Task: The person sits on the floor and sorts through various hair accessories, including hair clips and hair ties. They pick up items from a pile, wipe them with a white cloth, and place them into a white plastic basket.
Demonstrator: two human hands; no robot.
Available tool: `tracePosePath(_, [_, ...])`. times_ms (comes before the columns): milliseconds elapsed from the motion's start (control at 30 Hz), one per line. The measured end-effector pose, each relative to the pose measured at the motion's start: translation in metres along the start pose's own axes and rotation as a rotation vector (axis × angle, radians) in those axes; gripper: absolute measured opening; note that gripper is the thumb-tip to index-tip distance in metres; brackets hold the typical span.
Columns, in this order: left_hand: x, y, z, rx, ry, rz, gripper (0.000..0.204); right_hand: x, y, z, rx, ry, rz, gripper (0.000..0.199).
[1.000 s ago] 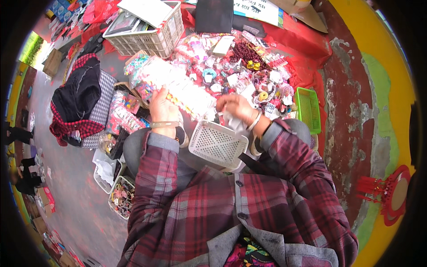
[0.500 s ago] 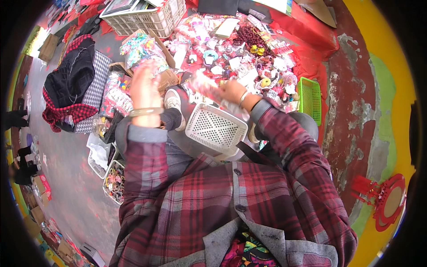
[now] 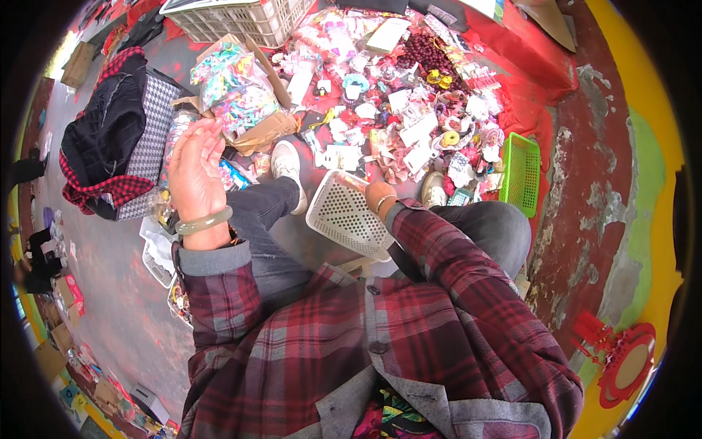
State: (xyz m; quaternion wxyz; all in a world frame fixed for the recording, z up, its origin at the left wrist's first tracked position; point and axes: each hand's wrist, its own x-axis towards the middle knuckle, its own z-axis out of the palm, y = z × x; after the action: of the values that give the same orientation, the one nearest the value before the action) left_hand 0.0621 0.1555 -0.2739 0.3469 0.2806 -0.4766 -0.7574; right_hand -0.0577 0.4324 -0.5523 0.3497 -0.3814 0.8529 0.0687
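Observation:
My left hand (image 3: 196, 172) is raised above my left knee, palm up and fingers loosely spread, with nothing in it. A pale bangle circles its wrist. At the upper right corner of a white perforated plastic basket (image 3: 349, 216), my right hand (image 3: 379, 196) is closed over the rim; its fingertips are partly hidden. The basket sits between my legs, slightly tilted. Beyond it spreads a large heap of small hair accessories and packets (image 3: 409, 132). Past my left hand stands an open cardboard box (image 3: 265, 135) filled with colourful bagged goods (image 3: 234, 88).
A green plastic basket (image 3: 521, 175) stands right of the heap. A large cream crate (image 3: 241, 20) is at the far left. A dark jacket (image 3: 102, 124) drapes over a houndstooth-patterned box (image 3: 157, 121). Beside my left leg is a white basket (image 3: 155, 245). My shoes (image 3: 287, 164) flank the middle basket.
My left hand has moved left and turned palm up. My right hand has come down to the basket's rim; the pinkish packet it held is no longer clearly visible. The basket has tilted slightly.

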Motion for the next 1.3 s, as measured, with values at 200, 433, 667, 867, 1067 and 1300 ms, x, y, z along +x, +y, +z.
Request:
tracePosePath(200, [0.006, -0.005, 0.003, 0.023, -0.023, -0.010, 0.021, 0.002, 0.003, 0.012, -0.060, 0.075, -0.029, 0.021])
tracePosePath(433, [0.003, 0.012, -0.002, 0.008, -0.026, 0.004, 0.028, 0.001, 0.021, 0.022, -0.109, 0.012, -0.126, 0.020])
tracePosePath(667, [-0.008, 0.085, -0.075, -0.008, 0.154, 0.251, 0.028, -0.029, 0.007, -0.043, -0.189, -0.112, -0.258, 0.023])
tracePosePath(867, [0.018, 0.049, -0.177, 0.274, 0.361, 0.066, 0.014, -0.053, -0.006, -0.127, -0.083, 0.006, -0.443, 0.028])
tracePosePath(1067, [0.043, -0.121, -0.324, 1.763, 0.027, 0.127, 0.032, -0.144, -0.014, -0.171, 0.034, 0.105, -0.470, 0.030])
tracePosePath(1300, [0.071, -0.185, -0.304, 0.760, 0.643, -0.189, 0.068, -0.148, 0.020, -0.129, 0.391, -0.070, -0.589, 0.031])
